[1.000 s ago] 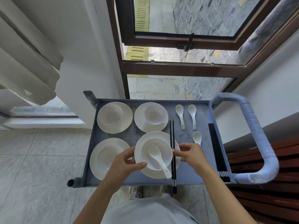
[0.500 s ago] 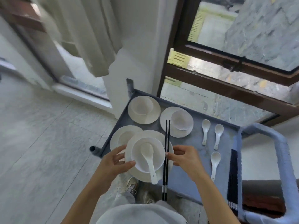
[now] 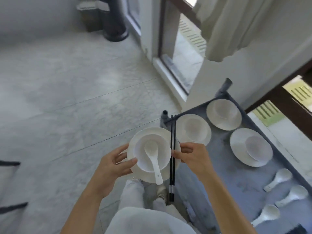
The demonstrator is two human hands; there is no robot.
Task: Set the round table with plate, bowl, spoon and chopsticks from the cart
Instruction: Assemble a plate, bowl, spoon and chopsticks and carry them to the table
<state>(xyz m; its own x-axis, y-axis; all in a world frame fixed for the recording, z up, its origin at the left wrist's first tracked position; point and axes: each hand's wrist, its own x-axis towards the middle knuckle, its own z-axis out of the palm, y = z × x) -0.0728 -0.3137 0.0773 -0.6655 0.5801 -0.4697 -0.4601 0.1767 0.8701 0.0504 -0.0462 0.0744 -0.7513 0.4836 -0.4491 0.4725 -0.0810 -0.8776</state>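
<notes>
I hold a white plate (image 3: pixel 135 141) in the air over the floor, left of the cart (image 3: pixel 224 183). A white bowl (image 3: pixel 162 149) sits on the plate with a white spoon (image 3: pixel 152 159) lying in it, handle toward me. Black chopsticks (image 3: pixel 172 166) rest across the plate's right rim. My left hand (image 3: pixel 114 164) grips the plate's left edge, thumb against the bowl. On the right edge, my right hand (image 3: pixel 192 157) holds the plate and pinches the chopsticks.
The grey cart carries three more plates, each with a bowl, such as one plate (image 3: pixel 194 130), plus three loose spoons (image 3: pixel 278 178) at lower right. A curtain (image 3: pixel 236 26) and glass door are behind it. A dark pillar base (image 3: pixel 114 31) stands far left on the tiled floor.
The plate set has been lifted off the cart and carried left, clear of its edge. My view has swung left, so the cart now lies at the right.
</notes>
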